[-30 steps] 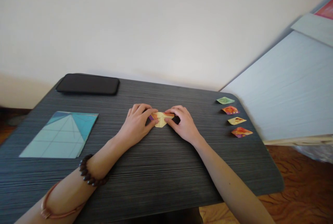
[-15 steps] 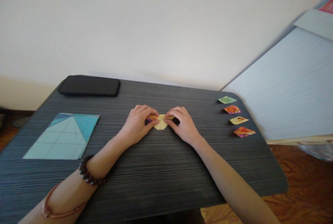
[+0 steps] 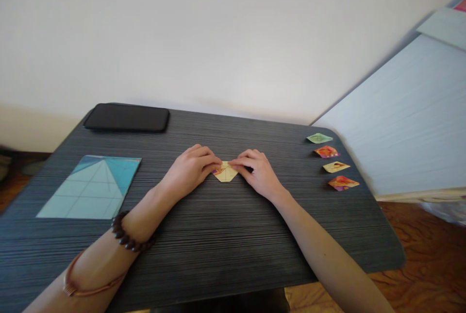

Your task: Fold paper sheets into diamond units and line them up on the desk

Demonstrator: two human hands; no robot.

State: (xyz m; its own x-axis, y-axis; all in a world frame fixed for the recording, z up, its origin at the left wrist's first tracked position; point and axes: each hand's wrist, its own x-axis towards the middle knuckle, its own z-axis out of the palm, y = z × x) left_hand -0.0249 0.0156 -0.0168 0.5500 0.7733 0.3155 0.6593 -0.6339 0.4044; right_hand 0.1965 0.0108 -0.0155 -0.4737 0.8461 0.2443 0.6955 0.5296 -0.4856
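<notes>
A small folded piece of origami paper [image 3: 226,172], pale yellow with an orange and purple patch at its left, lies on the dark table between my hands. My left hand [image 3: 191,167] has its fingers closed on the paper's left side, fingertips at the upper left edge. From the other side, my right hand [image 3: 257,172] pinches the upper right part between thumb and fingers. The fingers cover both side corners. Crease lines show on the paper's middle.
A black phone [image 3: 127,117] lies at the back left of the table [image 3: 218,245]. Nearer on the left is a stack of blue-green paper sheets [image 3: 85,194]. Several folded paper pieces, among them a green one [image 3: 319,138] and an orange one [image 3: 343,183], line the right side. A wall stands behind.
My left fingers have shifted on the paper, and the thumb no longer lies across its front. More of the paper's left patch lies flat. The view has moved slightly.
</notes>
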